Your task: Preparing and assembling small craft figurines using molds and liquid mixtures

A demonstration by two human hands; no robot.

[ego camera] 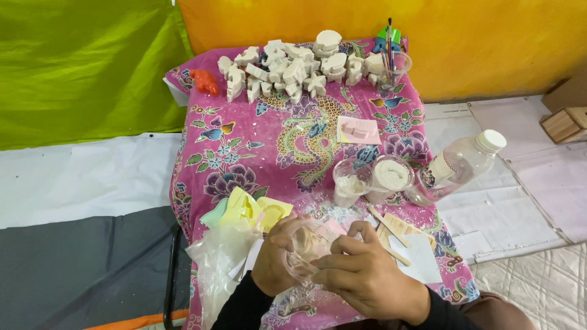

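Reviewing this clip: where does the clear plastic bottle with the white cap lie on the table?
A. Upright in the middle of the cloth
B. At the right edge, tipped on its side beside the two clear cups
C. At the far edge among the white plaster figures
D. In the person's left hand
B: the clear bottle lies tilted at the table's right edge, just right of the two clear cups holding white powder.
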